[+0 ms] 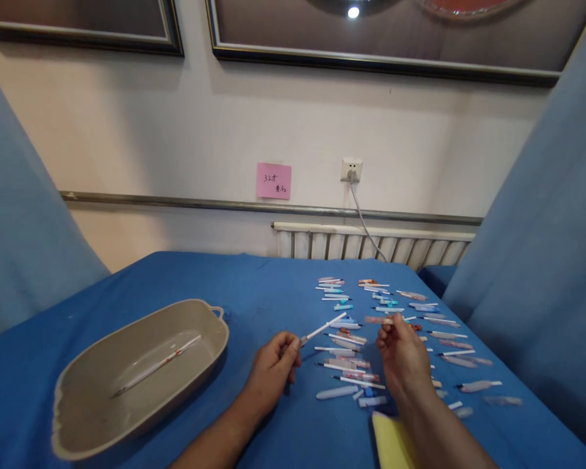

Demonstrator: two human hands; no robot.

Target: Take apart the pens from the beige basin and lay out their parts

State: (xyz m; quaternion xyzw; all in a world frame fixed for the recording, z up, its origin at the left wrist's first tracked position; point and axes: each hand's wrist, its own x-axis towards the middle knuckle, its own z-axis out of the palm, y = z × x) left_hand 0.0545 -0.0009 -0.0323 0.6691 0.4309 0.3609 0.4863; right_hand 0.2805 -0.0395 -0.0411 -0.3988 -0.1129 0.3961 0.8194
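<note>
My left hand (pixel 275 365) is closed in a pinch on a white pen refill (pixel 328 327), which points up and to the right. The refill's lower end is hidden in the fingers. My right hand (pixel 404 355) pinches a pinkish, see-through pen barrel (pixel 378 320), its free end pointing left. Between and around the hands lie rows of pen parts: white refills with dark tips (pixel 359 383), pale barrels (pixel 336 393) and small blue caps (pixel 368 392). To the left, a pen with red marks (pixel 161 365) lies in a beige plastic basin (pixel 215 345).
A blue cloth (pixel 268 286) covers the table. Near my right forearm lies a yellow sheet or pad (pixel 390 440). Blue curtains hang at the left (pixel 24 215) and right (pixel 542 228). Behind the table are a radiator (pixel 332 242) and a plugged-in cable (pixel 364 218).
</note>
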